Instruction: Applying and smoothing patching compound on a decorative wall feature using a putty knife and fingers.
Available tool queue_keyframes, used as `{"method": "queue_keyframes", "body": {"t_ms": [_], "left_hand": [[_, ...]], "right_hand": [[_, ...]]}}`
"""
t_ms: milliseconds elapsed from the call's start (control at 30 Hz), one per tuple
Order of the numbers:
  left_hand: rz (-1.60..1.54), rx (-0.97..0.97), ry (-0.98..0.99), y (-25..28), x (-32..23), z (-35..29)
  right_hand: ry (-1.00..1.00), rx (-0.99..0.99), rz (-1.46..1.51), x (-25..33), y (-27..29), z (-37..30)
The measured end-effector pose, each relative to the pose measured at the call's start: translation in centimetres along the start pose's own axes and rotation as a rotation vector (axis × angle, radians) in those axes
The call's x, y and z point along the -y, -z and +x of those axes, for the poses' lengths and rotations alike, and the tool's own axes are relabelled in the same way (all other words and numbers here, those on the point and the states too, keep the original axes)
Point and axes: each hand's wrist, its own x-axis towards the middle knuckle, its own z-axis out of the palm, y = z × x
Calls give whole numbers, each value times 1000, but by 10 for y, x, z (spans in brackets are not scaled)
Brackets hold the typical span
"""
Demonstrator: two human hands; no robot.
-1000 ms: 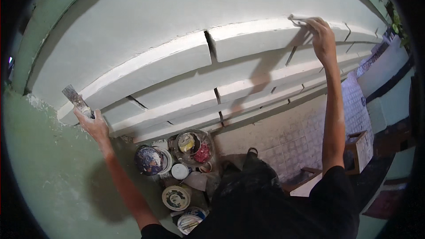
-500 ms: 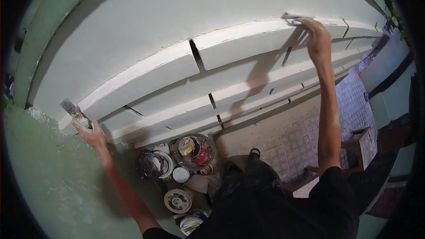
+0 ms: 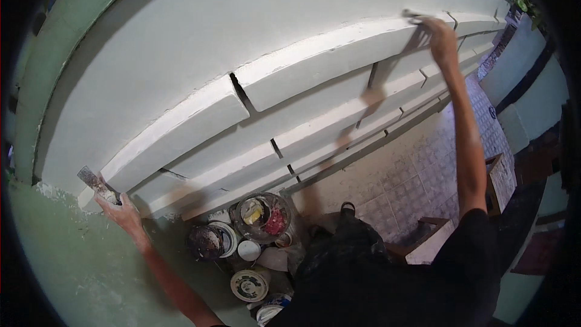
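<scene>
My left hand (image 3: pixel 125 215) is closed around a putty knife (image 3: pixel 95 183) with a broad, smeared metal blade. It is by the left end of the uppermost white ledge (image 3: pixel 330 43), close to the green wall. Far out to the right, my right hand (image 3: pixel 443 41) grips a thin, flat trowel-like tool (image 3: pixel 414 15) over that ledge's top, near a narrow gap. Motion blurs this tool, so whether it touches the surface cannot be told. Rough whitish patches show along the ledge's top edge.
Lower white ledges (image 3: pixel 315 126) with dark slots step down below. Beside my feet stand several paint buckets (image 3: pixel 249 285) and a round tub (image 3: pixel 284 197) holding red and yellow things. A wooden frame (image 3: pixel 417 236) lies right of my legs on the tiled floor (image 3: pixel 393 203).
My right hand has moved right along the ledge with its tool, closer to the gap. My left hand stays at the left end with the putty knife. The whole view has shifted slightly.
</scene>
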Motion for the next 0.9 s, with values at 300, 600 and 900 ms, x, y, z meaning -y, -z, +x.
{"method": "queue_keyframes", "body": {"t_ms": [300,600,900], "left_hand": [[104,-82,59,12,27,-4],[42,-117,-7,-19,10,-2],[187,-83,-7,-9,41,-1]], "right_hand": [[337,27,219,195,-36,3],[148,-114,123,5,1,4],[159,28,70,-80,-3,4]]}}
